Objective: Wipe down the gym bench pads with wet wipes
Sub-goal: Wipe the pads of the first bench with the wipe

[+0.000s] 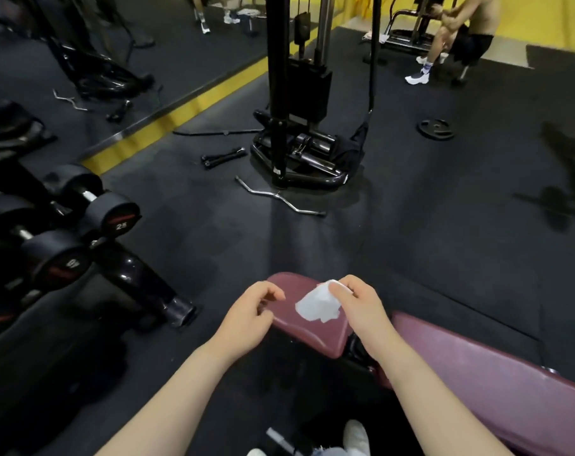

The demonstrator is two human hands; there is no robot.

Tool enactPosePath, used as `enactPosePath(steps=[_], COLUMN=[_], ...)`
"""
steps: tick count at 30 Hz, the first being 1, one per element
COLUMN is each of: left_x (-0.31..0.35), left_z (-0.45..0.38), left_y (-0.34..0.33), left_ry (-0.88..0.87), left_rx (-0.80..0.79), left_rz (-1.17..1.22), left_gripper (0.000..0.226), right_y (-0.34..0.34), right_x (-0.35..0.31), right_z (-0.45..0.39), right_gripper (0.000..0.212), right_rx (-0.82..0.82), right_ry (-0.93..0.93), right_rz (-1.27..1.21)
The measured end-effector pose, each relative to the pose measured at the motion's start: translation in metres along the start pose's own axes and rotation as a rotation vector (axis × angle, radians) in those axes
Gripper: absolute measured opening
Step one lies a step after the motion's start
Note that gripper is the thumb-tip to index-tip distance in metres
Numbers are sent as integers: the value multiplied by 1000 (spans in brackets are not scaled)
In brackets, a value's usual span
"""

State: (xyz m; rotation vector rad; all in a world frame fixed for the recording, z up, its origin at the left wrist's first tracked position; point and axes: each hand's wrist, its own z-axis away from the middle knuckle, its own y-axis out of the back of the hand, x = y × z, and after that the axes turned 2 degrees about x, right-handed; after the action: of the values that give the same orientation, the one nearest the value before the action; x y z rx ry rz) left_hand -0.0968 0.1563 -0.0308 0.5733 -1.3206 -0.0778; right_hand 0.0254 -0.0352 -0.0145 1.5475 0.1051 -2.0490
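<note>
Fingers (340,289) pinch wet wipe (317,306) over seat pad (309,334).

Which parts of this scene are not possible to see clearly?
Head view:
- Long maroon padded back pad: far end cut off by the right edge.
- Crumpled white wet wipe: top corner hidden under right hand.
- Small maroon seat pad: left side covered by left hand.
- Nearer black dumbbell's number: blurred.

My right hand (358,307) covers the upper corner of the wet wipe (319,306). The long maroon pad (496,383) runs off the right edge. Far right, equipment (562,192) is too blurred to identify.
</note>
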Motion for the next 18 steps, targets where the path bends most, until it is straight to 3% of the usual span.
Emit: enactPosePath(steps=[4, 10, 18], left_x=[-1, -28, -58], left_z=[-14, -48, -118], left_y=[20, 26, 38], left_ry=[124, 165, 221], left_rx=[-124, -221, -293], left_rz=[211, 133, 125], left_gripper=[20, 28, 40], right_y=[-39, -72, -102], right_x=[-11, -11, 18], right_z=[-2, -33, -102], right_gripper=[14, 12, 30], right_rx=[-29, 14, 146], right_ry=[36, 5, -197], right_rz=[9, -39, -82])
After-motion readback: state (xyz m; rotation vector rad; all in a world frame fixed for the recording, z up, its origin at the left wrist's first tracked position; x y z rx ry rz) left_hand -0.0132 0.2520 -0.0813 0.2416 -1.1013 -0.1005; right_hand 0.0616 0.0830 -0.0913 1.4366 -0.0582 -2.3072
